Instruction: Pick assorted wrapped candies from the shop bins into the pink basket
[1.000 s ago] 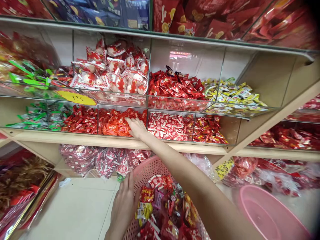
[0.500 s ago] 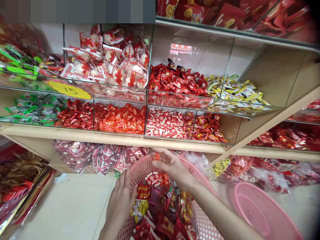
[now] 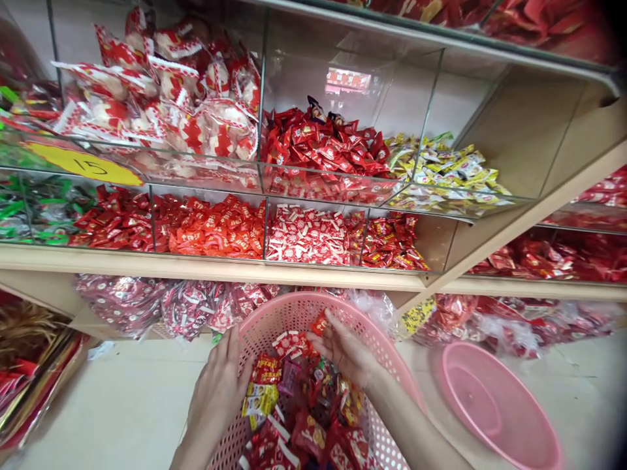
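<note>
A pink perforated basket (image 3: 389, 334) stands in front of me, part filled with wrapped candies in red, yellow and purple. My left hand (image 3: 211, 386) grips its left rim, the thumb on the inner side. Inside the basket, above the far part of the pile, my right hand (image 3: 347, 351) pinches a small orange-red wrapped candy (image 3: 320, 322) between thumb and fingers. Just below that hand lie white-and-red candies (image 3: 290, 342). A yellow packet (image 3: 259, 399) sits near the left wall of the basket.
Glass-divided shelves face me, holding orange-red candies (image 3: 220, 228), white-and-red candies (image 3: 308, 236) and larger red packets (image 3: 171, 124). A yellow tag (image 3: 85, 163) reads 15. Bagged candies (image 3: 117, 303) lie under the shelf (image 3: 337, 275). A pink basin (image 3: 499, 405) is on the floor at right.
My right hand has come down from the far rim into the basket, still with the orange-red candy. My left hand keeps its hold on the rim. The camera view has shifted closer to the shelves.
</note>
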The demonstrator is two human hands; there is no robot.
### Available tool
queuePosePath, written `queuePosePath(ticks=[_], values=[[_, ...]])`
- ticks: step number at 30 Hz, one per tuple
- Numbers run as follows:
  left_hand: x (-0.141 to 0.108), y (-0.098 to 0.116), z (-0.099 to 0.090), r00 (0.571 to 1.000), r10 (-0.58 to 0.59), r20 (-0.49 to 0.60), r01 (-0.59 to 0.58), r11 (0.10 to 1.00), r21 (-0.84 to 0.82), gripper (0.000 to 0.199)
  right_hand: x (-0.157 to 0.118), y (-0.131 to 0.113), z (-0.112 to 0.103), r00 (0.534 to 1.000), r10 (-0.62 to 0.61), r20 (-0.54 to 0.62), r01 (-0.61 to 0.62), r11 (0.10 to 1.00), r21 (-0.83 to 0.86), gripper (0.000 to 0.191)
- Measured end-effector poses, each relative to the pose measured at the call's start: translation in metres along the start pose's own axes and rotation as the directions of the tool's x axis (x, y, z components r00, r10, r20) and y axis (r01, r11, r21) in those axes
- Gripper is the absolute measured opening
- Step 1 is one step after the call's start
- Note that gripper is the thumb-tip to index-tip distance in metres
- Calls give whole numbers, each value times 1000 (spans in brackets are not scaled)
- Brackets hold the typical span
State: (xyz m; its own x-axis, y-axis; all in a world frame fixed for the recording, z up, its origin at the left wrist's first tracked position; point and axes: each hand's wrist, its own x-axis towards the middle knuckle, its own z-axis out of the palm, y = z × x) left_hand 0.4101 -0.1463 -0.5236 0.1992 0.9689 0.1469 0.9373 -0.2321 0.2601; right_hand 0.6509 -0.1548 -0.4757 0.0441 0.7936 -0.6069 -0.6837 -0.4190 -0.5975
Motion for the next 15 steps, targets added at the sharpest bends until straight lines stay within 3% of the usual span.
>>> queuePosePath(ticks=[4, 7, 15], values=[[0, 1, -1, 1000, 8, -13, -8, 999, 36, 58, 2, 4, -7, 998, -51, 37, 52, 998, -34, 44], [0, 3, -3, 1000, 12, -11, -11, 998, 57, 58, 3, 8, -11, 991, -110, 77, 121, 980, -158, 43], [-1, 4, -4, 1000, 2, 2, -2, 998, 68, 59, 29, 14, -29, 941, -329, 80, 320, 786, -529, 43]])
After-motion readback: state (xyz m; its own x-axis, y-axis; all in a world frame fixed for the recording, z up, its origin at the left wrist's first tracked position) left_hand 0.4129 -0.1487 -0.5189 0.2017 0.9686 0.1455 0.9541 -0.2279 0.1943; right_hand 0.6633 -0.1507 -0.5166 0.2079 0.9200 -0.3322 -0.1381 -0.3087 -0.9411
